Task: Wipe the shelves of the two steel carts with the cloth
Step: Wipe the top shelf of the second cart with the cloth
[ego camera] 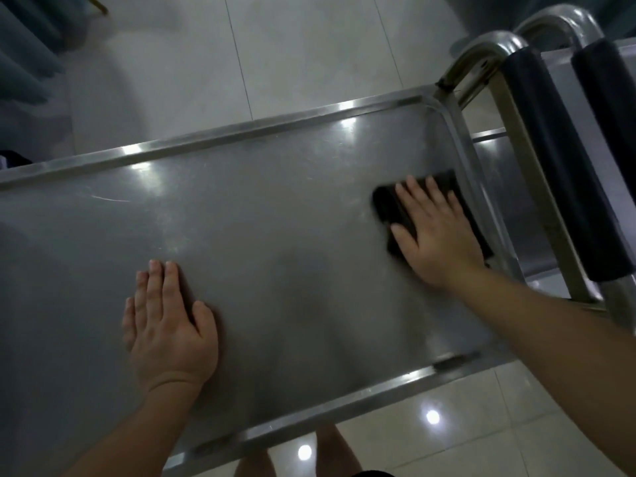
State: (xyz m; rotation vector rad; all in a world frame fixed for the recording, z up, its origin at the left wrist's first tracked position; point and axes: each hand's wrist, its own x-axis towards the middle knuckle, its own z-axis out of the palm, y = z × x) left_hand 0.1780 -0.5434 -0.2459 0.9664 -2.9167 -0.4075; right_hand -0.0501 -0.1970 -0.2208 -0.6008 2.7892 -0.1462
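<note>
Dark cloth (444,187) lay flat on top steel shelf (275,235), hard against right raised rim, near far corner. Right hand (437,232) pressed it down, fingers straight and spread, nothing gripped. Left hand (168,321) rested flat on bare steel near front edge, fingers straight. Wide bare shelf between hands. Padded handles (564,166) just beyond right rim. Tiled floor (309,46) around.
</note>
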